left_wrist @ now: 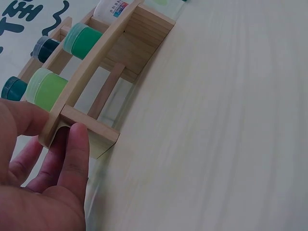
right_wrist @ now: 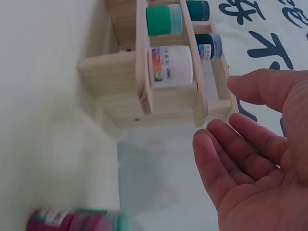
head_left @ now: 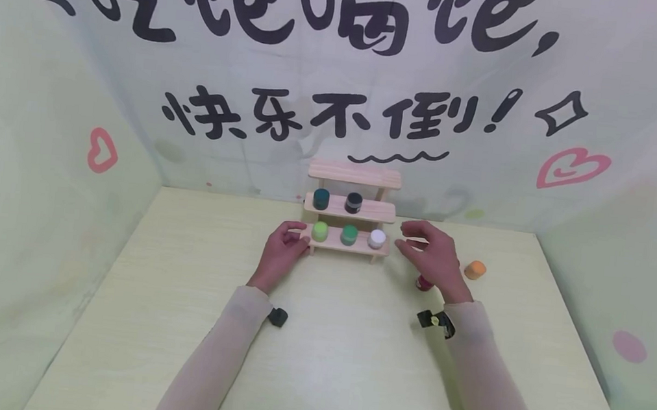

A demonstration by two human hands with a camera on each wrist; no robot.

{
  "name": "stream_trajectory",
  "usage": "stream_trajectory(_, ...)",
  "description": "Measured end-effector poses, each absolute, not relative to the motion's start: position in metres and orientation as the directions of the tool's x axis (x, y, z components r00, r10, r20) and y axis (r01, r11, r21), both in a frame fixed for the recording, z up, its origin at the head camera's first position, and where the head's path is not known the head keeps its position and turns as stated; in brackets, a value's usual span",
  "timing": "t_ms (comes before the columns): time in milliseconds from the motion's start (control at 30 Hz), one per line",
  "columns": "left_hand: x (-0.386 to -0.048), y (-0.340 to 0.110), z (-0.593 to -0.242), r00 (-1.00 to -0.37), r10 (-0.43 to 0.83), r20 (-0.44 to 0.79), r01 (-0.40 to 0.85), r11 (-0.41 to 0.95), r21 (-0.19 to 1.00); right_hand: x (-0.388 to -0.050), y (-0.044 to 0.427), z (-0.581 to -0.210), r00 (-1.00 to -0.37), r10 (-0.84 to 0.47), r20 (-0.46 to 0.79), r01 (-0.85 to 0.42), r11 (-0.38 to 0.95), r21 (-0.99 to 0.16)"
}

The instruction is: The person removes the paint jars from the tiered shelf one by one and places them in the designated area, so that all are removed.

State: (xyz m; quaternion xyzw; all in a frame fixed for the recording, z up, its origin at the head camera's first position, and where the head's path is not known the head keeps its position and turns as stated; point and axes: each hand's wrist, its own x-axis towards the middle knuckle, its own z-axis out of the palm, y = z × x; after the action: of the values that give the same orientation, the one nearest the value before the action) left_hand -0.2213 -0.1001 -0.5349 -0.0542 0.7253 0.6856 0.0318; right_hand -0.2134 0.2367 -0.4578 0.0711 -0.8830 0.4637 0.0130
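Note:
A three-tier wooden rack [head_left: 342, 239] stands against the back wall. Its bottom tier carries a light green jar [head_left: 319, 231], a green jar [head_left: 349, 235] and a white jar [head_left: 377, 238]; a teal jar [head_left: 321, 198] and a black-looking jar [head_left: 353, 202] stand on the middle tier. My left hand [head_left: 284, 253] grips the left end of the bottom tier, thumb and fingers around the board [left_wrist: 77, 82]. My right hand [head_left: 434, 256] is held just off the rack's right end, fingers relaxed and apart, holding nothing; the white jar [right_wrist: 171, 66] is nearby in the right wrist view.
An orange jar [head_left: 475, 270] lies to the right of my right hand. A dark red jar [head_left: 424, 283] is partly under that hand; in the right wrist view a green-capped jar [right_wrist: 121, 221] shows behind the dark red one [right_wrist: 62, 221]. The rack's top tier [head_left: 355, 173] holds nothing.

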Motion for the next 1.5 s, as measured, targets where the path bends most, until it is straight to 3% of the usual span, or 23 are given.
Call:
stream_trajectory(433, -0.221, -0.101, -0.534, -0.992, -0.018, -0.123, -0.124, 0.025, 0.992, -0.241, 0.186, -0.435, -0.974, -0.071, 0.217, -0.220, 0.549, -0.806)
stream_trajectory(667, -0.220, -0.101, -0.534, -0.992, -0.009, -0.126, -0.126, 0.015, 0.992, -0.259, 0.165, -0.437, -0.971, -0.120, 0.208, -0.240, 0.517, -0.822)
stream_trajectory(1000, -0.219, -0.100, -0.536, -0.994, -0.009, -0.113, -0.114, 0.032, 0.993, -0.273, 0.141, -0.442, -0.988, -0.132, 0.079, -0.143, 0.593, -0.792)
stream_trajectory(1500, -0.220, -0.101, -0.535, -0.993, -0.014, -0.119, -0.119, 0.048, 0.992, -0.257, 0.153, -0.437, -0.983, -0.134, 0.129, -0.182, 0.556, -0.811)
